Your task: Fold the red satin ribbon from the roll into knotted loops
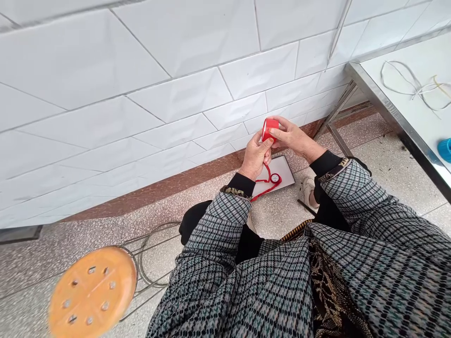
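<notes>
Both my hands are raised in front of a white tiled wall and close on a small red box-like device [269, 128]. My left hand [255, 156] grips it from below. My right hand [291, 137] pinches its upper right side. A red cord [265, 181] hangs from the device down to a small round red-and-white piece [275, 178]. Below it a flat white board [286, 168] lies on the floor. My sleeves are checked grey.
An orange round stool [92, 292] with a wire frame stands at lower left. A steel-edged table [394, 110] at right carries loose pale wires [410, 84] and a blue object [446, 149]. The speckled floor [387, 164] runs along the tiled wall [176, 70].
</notes>
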### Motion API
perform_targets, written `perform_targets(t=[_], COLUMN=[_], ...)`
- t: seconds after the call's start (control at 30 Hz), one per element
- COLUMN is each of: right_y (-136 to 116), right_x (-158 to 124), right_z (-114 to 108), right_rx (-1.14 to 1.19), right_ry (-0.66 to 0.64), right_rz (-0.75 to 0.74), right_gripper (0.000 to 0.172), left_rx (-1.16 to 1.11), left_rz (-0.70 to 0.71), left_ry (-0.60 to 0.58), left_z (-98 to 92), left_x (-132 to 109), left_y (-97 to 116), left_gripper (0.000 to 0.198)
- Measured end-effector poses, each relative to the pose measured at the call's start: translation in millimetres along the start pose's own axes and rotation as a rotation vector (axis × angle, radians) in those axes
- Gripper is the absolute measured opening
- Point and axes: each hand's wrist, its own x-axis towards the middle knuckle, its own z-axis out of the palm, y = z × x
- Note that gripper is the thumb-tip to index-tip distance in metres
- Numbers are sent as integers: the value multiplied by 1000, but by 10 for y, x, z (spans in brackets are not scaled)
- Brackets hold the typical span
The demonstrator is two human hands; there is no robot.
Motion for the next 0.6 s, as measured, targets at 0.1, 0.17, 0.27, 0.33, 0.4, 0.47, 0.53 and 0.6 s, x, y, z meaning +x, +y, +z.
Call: perform_targets(t=[0.1, 0.17, 0.27, 0.33, 0.4, 0.47, 0.53, 0.6], right_y=[-23, -66, -109, -116, -118, -126, -141, -155], right_x=[16, 14, 18, 31, 47, 61, 70, 78], right_z=[53, 58, 48, 46, 47, 45, 36, 23], right_rx=[67, 96, 119, 128, 134, 140, 139, 131], right_ry=[121, 179, 210, 213, 219, 222, 224, 228], right_rz=[13, 42, 112, 151, 175, 198, 235, 286], right_gripper=[50, 43, 37, 35, 37, 42, 47, 51], left_rx=[14, 32, 53, 58, 64, 77, 109, 161], left_rz=[-15, -19, -8, -3, -8, -18, -17, 0], left_ry=[48, 58, 38, 37, 44, 39, 22, 8], left_z=[39, 56, 70, 73, 69, 52, 23, -7], left_x=[-3, -8, -12, -11, -9, -7, -2, 7], left_y=[-41, -57, -64, -60, -52, -43, -35, -35], left_gripper=[88, 92, 95, 92, 89, 89, 91, 90])
